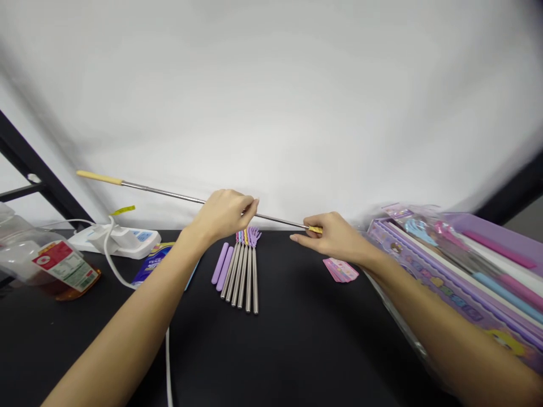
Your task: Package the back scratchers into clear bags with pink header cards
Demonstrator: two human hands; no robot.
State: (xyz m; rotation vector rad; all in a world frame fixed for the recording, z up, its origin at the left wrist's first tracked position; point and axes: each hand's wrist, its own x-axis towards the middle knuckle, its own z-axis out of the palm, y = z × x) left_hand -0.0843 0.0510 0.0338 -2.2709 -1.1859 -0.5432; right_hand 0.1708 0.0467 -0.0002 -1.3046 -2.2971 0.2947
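Note:
An extended telescopic back scratcher with a yellow grip at its left end slants above the black table. My left hand is closed around the middle of its steel rod. At the rod's right end, my right hand pinches the yellow head, most of which is hidden by the fingers. Below lie several collapsed back scratchers side by side, steel rods toward me and coloured claw heads at the far end. Two purple handle grips rest just left of them. Pink cards are under my right hand.
A purple box with several wrapped back scratchers stands at the right. On the left are a bottle of amber liquid, a white power strip with a cable, and a blue packet. A white wall rises behind the table.

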